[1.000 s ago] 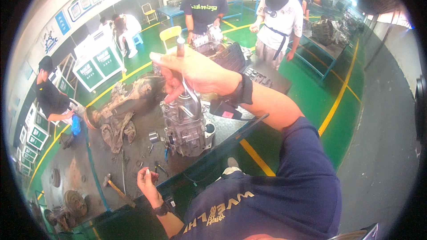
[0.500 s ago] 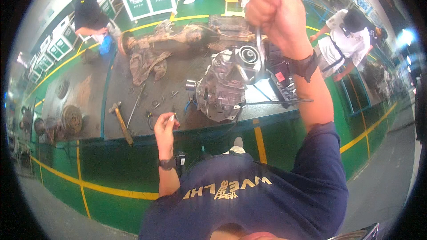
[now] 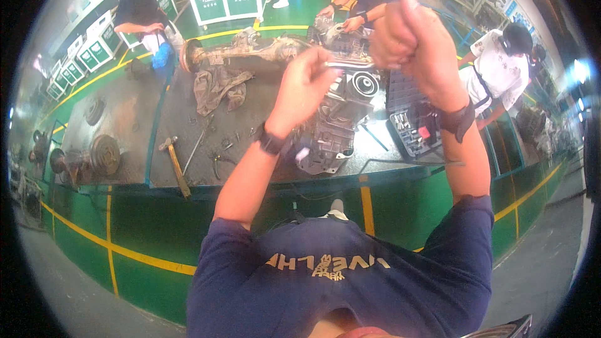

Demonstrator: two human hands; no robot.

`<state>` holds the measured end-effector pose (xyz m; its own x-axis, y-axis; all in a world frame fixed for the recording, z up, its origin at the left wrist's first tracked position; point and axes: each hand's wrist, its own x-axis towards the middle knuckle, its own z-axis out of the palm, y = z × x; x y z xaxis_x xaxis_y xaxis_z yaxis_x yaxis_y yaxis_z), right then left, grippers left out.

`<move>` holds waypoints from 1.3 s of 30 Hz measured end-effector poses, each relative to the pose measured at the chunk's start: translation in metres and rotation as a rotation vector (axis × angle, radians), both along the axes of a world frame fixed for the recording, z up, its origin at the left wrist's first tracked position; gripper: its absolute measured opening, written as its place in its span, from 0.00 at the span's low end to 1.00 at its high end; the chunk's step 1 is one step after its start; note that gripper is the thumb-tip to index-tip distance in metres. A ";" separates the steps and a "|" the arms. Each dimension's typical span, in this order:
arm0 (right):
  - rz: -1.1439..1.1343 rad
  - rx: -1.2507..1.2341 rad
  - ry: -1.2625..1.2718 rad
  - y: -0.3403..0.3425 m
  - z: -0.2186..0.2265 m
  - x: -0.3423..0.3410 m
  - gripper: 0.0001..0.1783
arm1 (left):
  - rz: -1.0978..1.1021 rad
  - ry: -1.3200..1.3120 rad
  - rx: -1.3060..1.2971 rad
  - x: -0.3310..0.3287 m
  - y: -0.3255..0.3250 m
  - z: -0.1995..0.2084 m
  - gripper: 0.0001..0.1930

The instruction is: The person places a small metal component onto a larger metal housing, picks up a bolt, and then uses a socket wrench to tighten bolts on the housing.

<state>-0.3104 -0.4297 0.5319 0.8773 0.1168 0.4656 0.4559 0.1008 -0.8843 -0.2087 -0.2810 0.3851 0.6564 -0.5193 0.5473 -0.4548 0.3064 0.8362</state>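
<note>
My right hand [image 3: 408, 44], thumb up, is wrapped round one end of a shiny metal rod-like tool [image 3: 350, 64]; its exact kind is blurred. My left hand [image 3: 305, 87] is raised too, its fingers pinched at the tool's other end. The tool lies level between both hands, above the far part of a grey metal gearbox housing [image 3: 328, 128]. A round ringed opening [image 3: 364, 84] shows on top of the housing. My left forearm and hand cover part of the housing's left side.
A hammer [image 3: 175, 166], a long thin rod [image 3: 196, 144] and small parts lie left on the bench. A rag [image 3: 219, 91] and a rusty axle [image 3: 244, 56] lie behind. An open socket set case [image 3: 413, 128] sits right. Across the bench, a person's hands [image 3: 352, 23] touch metal parts.
My left hand has risen from the bench's front edge to the metal tool. The tool has swung from hanging down to level. The person across has leaned in over the bench.
</note>
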 end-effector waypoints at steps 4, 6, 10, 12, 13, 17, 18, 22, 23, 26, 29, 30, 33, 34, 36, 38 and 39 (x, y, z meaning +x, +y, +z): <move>-0.006 -0.019 0.070 0.022 0.002 0.003 0.30 | 0.099 -0.070 -0.160 0.027 -0.065 0.022 0.05; -0.018 0.008 0.097 0.024 0.002 0.023 0.30 | 0.051 -0.130 -0.025 0.016 -0.098 0.026 0.07; -0.266 -0.034 0.165 -0.042 0.002 0.022 0.29 | -0.074 -0.232 -0.030 -0.057 -0.146 -0.024 0.11; -0.195 0.051 0.147 -0.079 -0.005 0.006 0.28 | -0.089 -0.015 0.175 -0.080 -0.080 -0.001 0.11; -0.124 0.074 0.130 -0.082 -0.012 0.000 0.28 | -0.053 0.017 0.183 -0.074 -0.049 -0.002 0.09; -0.139 -0.096 -0.030 -0.003 -0.020 -0.029 0.26 | 0.188 -0.041 -0.135 0.004 -0.040 0.009 0.02; -0.096 -0.070 0.030 0.009 -0.016 -0.021 0.26 | 0.285 -0.085 -0.160 0.016 -0.054 0.012 0.02; -0.118 0.040 0.097 0.021 -0.016 0.028 0.21 | 0.088 0.024 -0.294 0.019 -0.152 -0.023 0.15; -0.308 0.067 0.103 0.004 -0.019 0.030 0.20 | 0.014 -0.216 -0.290 -0.004 -0.173 -0.023 0.16; -0.388 0.193 0.266 -0.050 -0.010 0.017 0.17 | -0.110 -0.030 0.013 -0.081 -0.100 -0.006 0.13; -0.528 0.336 0.221 -0.035 -0.023 -0.010 0.18 | 0.090 -0.013 -0.107 -0.066 -0.045 0.011 0.08; -0.468 0.373 0.179 -0.044 -0.031 -0.023 0.18 | 0.225 -0.028 -0.190 -0.053 -0.047 0.023 0.09; -0.607 0.344 0.142 0.006 -0.049 -0.018 0.20 | 0.372 -0.117 -0.114 0.008 -0.111 0.006 0.05; -0.624 0.298 0.114 0.004 -0.048 -0.010 0.20 | 0.433 -0.252 -0.226 -0.011 -0.124 0.017 0.07; -0.511 0.206 0.115 0.010 -0.033 0.011 0.20 | 0.346 -0.350 -0.251 -0.035 -0.139 0.014 0.11; -0.348 0.167 0.146 -0.056 -0.030 0.035 0.20 | -0.022 -0.148 0.063 -0.063 -0.132 -0.009 0.15; -0.346 0.169 0.143 -0.078 -0.037 0.036 0.20 | -0.055 -0.103 0.116 -0.070 -0.117 -0.015 0.17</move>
<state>-0.2744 -0.5082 0.4954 0.9085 -0.2646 0.3233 0.3621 0.1124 -0.9253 -0.2791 -0.3977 0.3703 0.5690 -0.6164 0.5443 -0.5254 0.2368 0.8173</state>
